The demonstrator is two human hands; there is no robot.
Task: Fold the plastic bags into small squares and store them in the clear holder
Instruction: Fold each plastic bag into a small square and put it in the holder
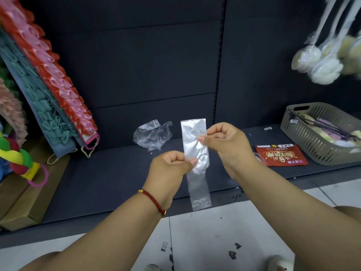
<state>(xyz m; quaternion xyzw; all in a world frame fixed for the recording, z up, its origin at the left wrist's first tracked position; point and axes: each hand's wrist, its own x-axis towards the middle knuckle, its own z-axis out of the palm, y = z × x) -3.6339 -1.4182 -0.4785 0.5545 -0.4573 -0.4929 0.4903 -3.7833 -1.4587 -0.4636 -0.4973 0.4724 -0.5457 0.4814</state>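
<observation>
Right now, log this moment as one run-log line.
left hand: pinches bag strip | right hand: pinches strip higher up | strip: long, not yet square | crumpled bag: on shelf

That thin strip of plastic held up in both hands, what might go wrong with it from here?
The folded bag strip is pinched only at its edges by the left hand and right hand; its long lower part hangs free in the air, so the folds may slip open. It is held over the shelf edge, so a dropped strip would likely land on the stained floor. A crumpled bag still waits behind, loose and light enough to be knocked off.
</observation>
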